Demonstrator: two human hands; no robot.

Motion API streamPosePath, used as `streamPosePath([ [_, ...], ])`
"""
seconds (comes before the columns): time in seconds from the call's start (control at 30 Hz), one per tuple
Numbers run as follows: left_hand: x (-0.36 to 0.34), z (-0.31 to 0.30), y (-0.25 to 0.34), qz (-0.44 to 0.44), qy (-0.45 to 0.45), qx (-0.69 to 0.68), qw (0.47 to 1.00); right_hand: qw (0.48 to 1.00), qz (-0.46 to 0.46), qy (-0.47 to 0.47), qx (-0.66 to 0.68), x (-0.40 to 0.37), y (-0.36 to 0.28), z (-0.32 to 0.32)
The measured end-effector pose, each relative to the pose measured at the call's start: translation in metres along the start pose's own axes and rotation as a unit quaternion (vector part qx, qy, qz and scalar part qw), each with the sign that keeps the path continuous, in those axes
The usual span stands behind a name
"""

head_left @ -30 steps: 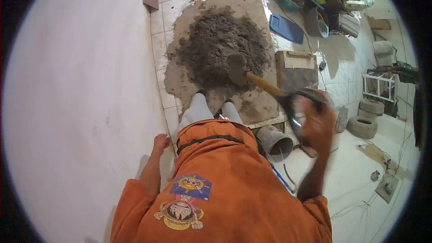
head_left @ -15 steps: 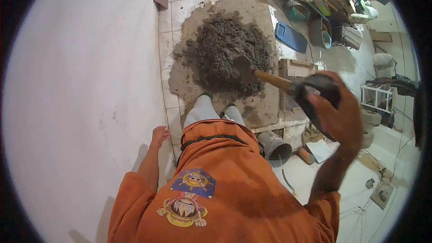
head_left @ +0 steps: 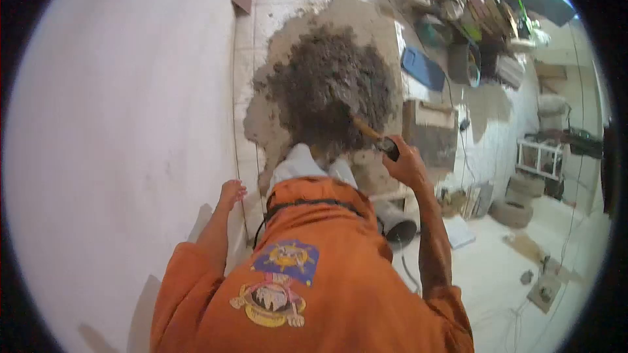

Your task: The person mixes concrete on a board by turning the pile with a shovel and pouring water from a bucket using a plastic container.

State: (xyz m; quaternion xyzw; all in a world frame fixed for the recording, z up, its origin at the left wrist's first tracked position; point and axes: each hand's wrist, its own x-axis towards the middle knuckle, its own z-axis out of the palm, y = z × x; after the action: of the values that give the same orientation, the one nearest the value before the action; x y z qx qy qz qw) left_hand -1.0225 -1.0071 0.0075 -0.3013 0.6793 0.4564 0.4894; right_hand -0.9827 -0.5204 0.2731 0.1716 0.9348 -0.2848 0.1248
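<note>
My right hand is closed around the dark handle end of a shovel with a wooden shaft. The shaft slants down to the left. Its blade, dark and partly hidden, is at the lower part of a heap of wet grey mortar. Beside the white wall, my left hand hangs with nothing in it, its fingers loosely bent and apart. My shins and feet stand right at the heap's near edge.
The white wall runs along my left. A wooden board lies right of the mortar, with a blue plastic lid beyond it. A grey bucket lies near my right leg. Several tyres and cables are farther right.
My right hand has moved left and toward the heap, lowering the shovel's handle. The blade has shifted toward my feet. My left hand stays about where it was.
</note>
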Motion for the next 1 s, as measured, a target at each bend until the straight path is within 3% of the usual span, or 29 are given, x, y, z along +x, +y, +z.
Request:
streamPosePath([
  [0.03, -0.003, -0.001, 0.015, -0.020, 0.013, -0.075, 0.997, 1.000, -0.018, 0.021, -0.015, 0.014, -0.010, -0.016],
  [0.07, 0.010, -0.011, 0.004, 0.041, 0.005, -0.092, 0.995, 0.999, -0.026, 0.033, -0.027, 0.016, -0.023, -0.036],
  [0.13, 0.005, -0.020, 0.005, 0.053, 0.027, -0.127, 0.990, 0.993, -0.010, 0.092, -0.078, 0.025, -0.049, -0.106],
  [0.17, 0.005, -0.024, 0.008, 0.057, 0.033, -0.141, 0.988, 0.996, -0.008, 0.084, 0.031, 0.030, -0.052, -0.148],
  [0.23, 0.000, -0.023, 0.011, 0.041, 0.046, -0.117, 0.991, 0.995, -0.001, 0.100, 0.023, 0.028, -0.065, -0.234],
  [0.27, -0.005, -0.024, 0.007, 0.029, 0.055, -0.107, 0.992, 0.987, -0.007, 0.140, -0.082, 0.028, -0.079, -0.269],
  [0.3, -0.006, -0.026, -0.004, 0.022, 0.052, -0.114, 0.992, 0.969, 0.045, 0.162, -0.180, 0.029, -0.096, -0.299],
  [0.37, 0.000, -0.025, -0.021, 0.018, 0.044, -0.130, 0.990, 0.959, -0.048, 0.217, -0.175, 0.033, -0.090, -0.356],
  [0.43, -0.011, -0.016, -0.024, -0.011, 0.052, -0.138, 0.989, 0.915, 0.010, 0.266, -0.302, 0.029, -0.164, -0.366],
  [0.47, -0.017, -0.011, -0.025, -0.027, 0.055, -0.142, 0.988, 0.837, -0.221, 0.258, -0.429, 0.036, -0.157, -0.392],
  [0.57, -0.021, -0.004, -0.048, -0.035, 0.057, -0.155, 0.986, 0.848, -0.225, 0.253, -0.409, 0.045, -0.192, -0.411],
  [0.7, -0.042, 0.004, -0.057, -0.044, 0.085, -0.173, 0.980, 0.921, -0.235, 0.157, -0.267, 0.091, -0.190, -0.364],
  [0.83, -0.068, 0.008, -0.075, -0.049, 0.112, -0.230, 0.965, 0.989, -0.138, -0.047, 0.036, 0.182, -0.136, -0.237],
  [0.87, -0.080, 0.008, -0.072, -0.047, 0.120, -0.222, 0.966, 0.972, -0.228, -0.057, -0.009, 0.236, -0.071, -0.189],
  [0.9, -0.093, 0.011, -0.078, -0.049, 0.128, -0.214, 0.967, 0.982, -0.114, -0.069, -0.133, 0.252, -0.062, -0.134],
  [0.93, -0.099, 0.011, -0.102, 0.005, 0.140, 0.052, 0.989, 0.958, -0.008, -0.106, -0.266, 0.267, -0.053, -0.078],
  [0.97, -0.090, 0.006, -0.137, 0.061, 0.143, 0.317, 0.936, 0.978, -0.139, -0.059, -0.142, 0.277, 0.015, -0.022],
  [1.0, -0.075, -0.010, -0.157, 0.110, 0.145, 0.560, 0.809, 0.964, -0.243, -0.015, -0.104, 0.256, 0.006, -0.006],
])
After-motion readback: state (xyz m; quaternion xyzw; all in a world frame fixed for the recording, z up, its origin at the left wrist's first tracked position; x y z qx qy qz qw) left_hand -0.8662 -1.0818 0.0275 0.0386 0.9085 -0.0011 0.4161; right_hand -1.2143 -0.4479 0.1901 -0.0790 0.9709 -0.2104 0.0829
